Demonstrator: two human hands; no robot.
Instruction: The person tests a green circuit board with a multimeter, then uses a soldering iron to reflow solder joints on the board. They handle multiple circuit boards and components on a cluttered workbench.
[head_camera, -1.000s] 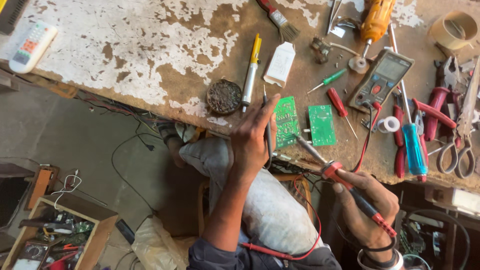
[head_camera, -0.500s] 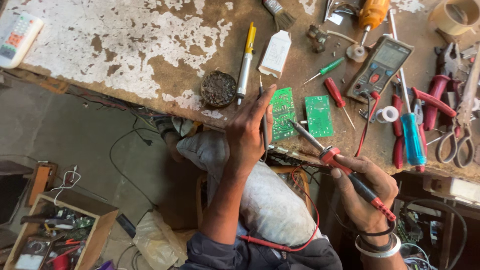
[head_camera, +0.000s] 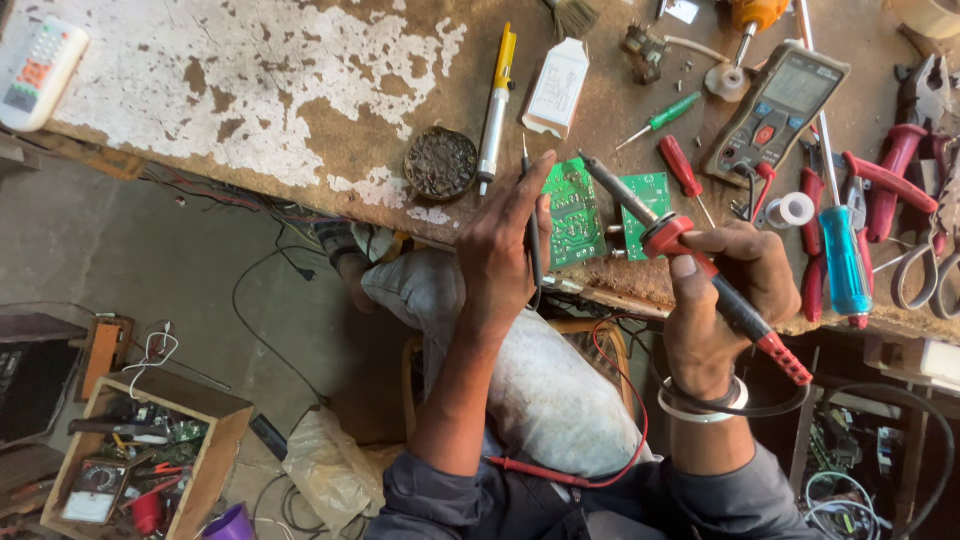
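My right hand (head_camera: 722, 296) grips a soldering iron (head_camera: 690, 255) with a red and black handle; its metal tip reaches over a green circuit board (head_camera: 573, 212) at the workbench's near edge. A second, smaller green board (head_camera: 649, 198) lies just right of it. My left hand (head_camera: 503, 245) holds a thin dark probe or wire (head_camera: 531, 215) upright against the left side of the first board. A round tin (head_camera: 441, 164) of dark material sits just left of my left hand.
The worn workbench (head_camera: 250, 90) carries a yellow-topped tool (head_camera: 495, 105), a white box (head_camera: 557, 87), a multimeter (head_camera: 776, 108), screwdrivers (head_camera: 845, 262), red pliers (head_camera: 890, 170) and a remote (head_camera: 40, 75). A wooden crate (head_camera: 140, 455) of parts stands on the floor at lower left.
My right hand has risen and brought the soldering iron tip over the green board. My left hand stays at the board's left side. The view has shifted slightly.
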